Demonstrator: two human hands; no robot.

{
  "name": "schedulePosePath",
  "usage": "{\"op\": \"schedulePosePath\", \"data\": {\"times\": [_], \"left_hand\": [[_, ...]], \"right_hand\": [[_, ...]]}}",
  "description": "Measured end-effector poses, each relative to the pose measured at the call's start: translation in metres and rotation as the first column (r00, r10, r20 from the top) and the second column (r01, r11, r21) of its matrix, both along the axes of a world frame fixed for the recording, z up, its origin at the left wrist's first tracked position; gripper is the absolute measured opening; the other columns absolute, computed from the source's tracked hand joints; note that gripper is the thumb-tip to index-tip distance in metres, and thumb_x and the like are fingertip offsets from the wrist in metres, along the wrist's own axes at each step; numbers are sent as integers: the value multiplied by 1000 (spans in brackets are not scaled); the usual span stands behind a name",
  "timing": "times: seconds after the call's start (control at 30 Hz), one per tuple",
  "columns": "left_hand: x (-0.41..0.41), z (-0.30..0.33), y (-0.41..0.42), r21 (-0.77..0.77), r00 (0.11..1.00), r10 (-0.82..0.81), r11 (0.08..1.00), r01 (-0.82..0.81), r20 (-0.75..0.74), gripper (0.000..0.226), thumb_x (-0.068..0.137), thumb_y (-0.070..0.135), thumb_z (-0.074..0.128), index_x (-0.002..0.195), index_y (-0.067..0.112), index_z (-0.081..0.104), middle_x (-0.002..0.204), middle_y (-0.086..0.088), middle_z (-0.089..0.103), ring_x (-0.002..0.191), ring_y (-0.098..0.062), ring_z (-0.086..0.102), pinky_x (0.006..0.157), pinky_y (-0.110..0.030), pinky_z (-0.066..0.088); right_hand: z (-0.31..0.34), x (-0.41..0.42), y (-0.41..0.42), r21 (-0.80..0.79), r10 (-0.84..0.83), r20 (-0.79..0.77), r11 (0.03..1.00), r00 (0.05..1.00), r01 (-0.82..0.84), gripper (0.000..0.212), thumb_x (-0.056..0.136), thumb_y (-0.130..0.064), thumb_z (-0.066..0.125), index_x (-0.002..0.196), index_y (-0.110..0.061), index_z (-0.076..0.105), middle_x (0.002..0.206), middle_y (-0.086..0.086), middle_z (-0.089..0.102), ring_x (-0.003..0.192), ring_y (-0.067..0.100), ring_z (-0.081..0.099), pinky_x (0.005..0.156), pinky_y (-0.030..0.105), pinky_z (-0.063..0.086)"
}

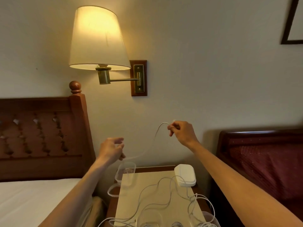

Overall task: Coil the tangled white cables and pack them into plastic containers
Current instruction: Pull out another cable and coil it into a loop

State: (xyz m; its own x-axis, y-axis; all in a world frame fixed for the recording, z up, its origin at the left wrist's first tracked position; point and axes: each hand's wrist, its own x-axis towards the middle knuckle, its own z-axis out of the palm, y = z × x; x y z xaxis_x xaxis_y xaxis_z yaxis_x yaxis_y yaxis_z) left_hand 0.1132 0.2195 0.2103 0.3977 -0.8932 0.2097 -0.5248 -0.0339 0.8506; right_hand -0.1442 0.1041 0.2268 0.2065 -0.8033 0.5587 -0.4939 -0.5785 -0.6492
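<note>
Above the wooden bedside table (157, 169), one thin white cable (154, 141) is held raised: its end is pinched by the right hand (182, 132), and its lower run appears to be gripped by the blurred left hand (111, 149). Loose tangled white cables (164, 200) are left spread below, beside a clear plastic container (125, 175) and stacked white lids (185, 176). Risk: snagged loops could be dragged off the table if pulled.

A bedroom, hotel-like: a lit wall lamp (98, 40) on a brass swing arm at 11 o'clock, a carved wooden headboard (41, 131) with white bedding at 9, and a red upholstered headboard (265, 161) at 3.
</note>
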Motion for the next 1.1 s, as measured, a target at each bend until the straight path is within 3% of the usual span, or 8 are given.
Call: {"op": "schedulePosePath", "data": {"times": [0.17, 0.27, 0.43, 0.53, 0.67, 0.87, 1.0, 1.1], "left_hand": [[-49, 6, -3, -220, 967, -244, 942, 255, 74, 50, 97, 0, 49, 144, 14, 42, 138, 0, 48, 71, -16, 71, 57, -25, 58], [-64, 9, -6, -262, 917, -373, 879, 398, 141, 58, 94, -11, 45, 146, 15, 39, 138, 3, 45, 84, -18, 71, 65, -34, 61], [-64, 4, -6, -266, 904, -406, 864, 427, 132, 17, 99, 7, 50, 107, 9, 65, 93, -12, 67, 77, -21, 69, 70, -38, 60], [-57, 10, -6, -380, 941, -263, 865, 328, 212, 13, 97, 11, 55, 91, 14, 65, 77, -2, 67, 67, -13, 67, 65, -25, 57], [-35, 27, -9, -528, 973, -83, 829, 187, 213, 14, 95, 4, 56, 94, 14, 66, 77, 3, 67, 66, -8, 65, 61, -18, 54], [-26, 13, -10, -473, 910, -135, 819, 325, 392, 15, 98, 16, 53, 92, 15, 66, 79, 7, 65, 75, -6, 62, 65, -18, 49], [-36, -19, -4, -332, 898, -282, 857, 395, 338, 27, 100, 36, 40, 81, 30, 59, 74, 9, 61, 72, -11, 57, 67, -28, 46], [-50, -38, -1, -207, 897, -417, 874, 440, 146, 37, 100, 46, 36, 72, 29, 53, 61, 6, 53, 56, -13, 51, 57, -39, 42]], "right_hand": [[9, 23, 29, 38, 174, -23, 984, 985, -173, 23, 95, -28, 60, 88, -10, 73, 66, -6, 67, 54, 0, 59, 60, 12, 46], [10, 26, 42, 137, 294, 46, 945, 955, -297, 20, 97, -24, 56, 93, -11, 70, 65, -4, 62, 53, 5, 59, 61, 20, 52], [17, 21, 64, 299, 408, 206, 839, 890, -454, 27, 100, -26, 50, 92, -10, 69, 55, -6, 45, 46, 7, 37, 45, 20, 35], [15, 16, 75, 458, 477, 354, 662, 805, -593, 32, 104, -28, 39, 92, -9, 63, 57, -4, 36, 47, 9, 28, 45, 21, 27], [16, 4, 90, 552, 449, 599, 368, 663, -748, 37, 105, -32, 31, 82, -15, 53, 59, -4, 27, 48, 9, 21, 42, 20, 21], [45, -11, 100, 399, 339, 824, 222, 454, -890, 32, 100, -30, 38, 75, -16, 54, 55, -7, 23, 47, 8, 15, 40, 20, 20], [64, -15, 95, 291, 273, 893, 260, 359, -921, 28, 100, -25, 38, 80, -14, 54, 57, -6, 20, 47, 8, 16, 43, 21, 22], [72, -16, 87, 231, 215, 924, 348, 318, -908, 28, 102, -22, 36, 81, -12, 52, 56, -7, 24, 45, 7, 24, 43, 20, 30]]}}
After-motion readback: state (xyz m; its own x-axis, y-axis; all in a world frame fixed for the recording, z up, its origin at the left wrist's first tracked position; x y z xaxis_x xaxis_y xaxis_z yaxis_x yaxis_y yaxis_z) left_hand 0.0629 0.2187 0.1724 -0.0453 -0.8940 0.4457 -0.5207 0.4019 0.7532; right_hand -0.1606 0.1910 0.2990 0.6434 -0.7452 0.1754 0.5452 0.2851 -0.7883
